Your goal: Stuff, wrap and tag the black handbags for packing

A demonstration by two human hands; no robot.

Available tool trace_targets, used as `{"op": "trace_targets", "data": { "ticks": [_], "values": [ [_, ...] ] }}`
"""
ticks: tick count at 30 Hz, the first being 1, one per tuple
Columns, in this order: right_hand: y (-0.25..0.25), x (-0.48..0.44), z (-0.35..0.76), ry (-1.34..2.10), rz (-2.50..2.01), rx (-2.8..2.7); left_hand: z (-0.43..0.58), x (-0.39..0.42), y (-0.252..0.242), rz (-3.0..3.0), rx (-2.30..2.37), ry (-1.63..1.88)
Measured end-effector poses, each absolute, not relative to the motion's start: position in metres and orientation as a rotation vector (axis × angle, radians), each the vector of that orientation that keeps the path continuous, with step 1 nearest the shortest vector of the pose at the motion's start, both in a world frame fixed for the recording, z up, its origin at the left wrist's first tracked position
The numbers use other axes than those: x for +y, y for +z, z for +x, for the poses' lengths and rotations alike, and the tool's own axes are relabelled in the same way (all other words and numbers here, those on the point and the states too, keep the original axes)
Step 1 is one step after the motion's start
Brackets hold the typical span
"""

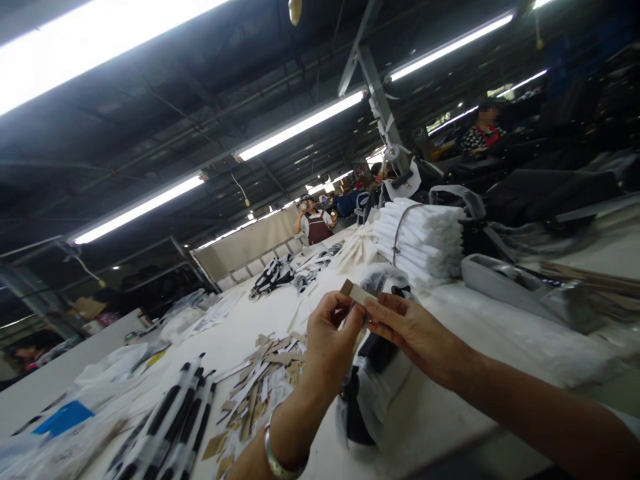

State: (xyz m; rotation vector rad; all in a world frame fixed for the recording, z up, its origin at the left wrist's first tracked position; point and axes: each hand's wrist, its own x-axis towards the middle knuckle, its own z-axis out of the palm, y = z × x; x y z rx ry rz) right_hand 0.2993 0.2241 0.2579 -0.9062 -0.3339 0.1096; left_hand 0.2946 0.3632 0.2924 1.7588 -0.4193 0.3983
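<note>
Both my hands meet over the table, pinching a small strip of cardboard (pixel 361 295) with one pale face and a brown end. My left hand (pixel 334 333), with a bangle on the wrist, grips its left part between thumb and fingers. On the right part, the thumb and fingers of my right hand (pixel 407 330) are closed. Below the hands lies a black item in clear plastic wrap (pixel 367 393), partly hidden by my left hand. A heap of loose cardboard strips (pixel 267 373) is spread to the left of my left forearm.
Black and white wrapped rods (pixel 167 427) lie at the front left, near a blue piece (pixel 64 417). A tied bundle of white rolls (pixel 420 237) and a grey tape dispenser (pixel 505 283) stand to the right. One person in an apron (pixel 318 227) is beyond the table.
</note>
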Motion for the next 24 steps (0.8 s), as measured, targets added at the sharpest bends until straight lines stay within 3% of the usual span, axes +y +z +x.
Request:
{"op": "trace_targets", "data": {
  "ticks": [12,20,24],
  "values": [
    [0.255,0.229,0.298,0.009,-0.939,-0.293,0.276,0.368,0.331,2.044,-0.548,0.465],
    [0.259,0.236,0.299,0.052,-0.832,-0.352,0.271,0.368,0.319,2.615,-0.676,1.112],
    [0.257,0.238,0.303,0.064,-0.819,-0.385,0.265,0.363,0.303,2.728,-0.678,1.16]
  ]
}}
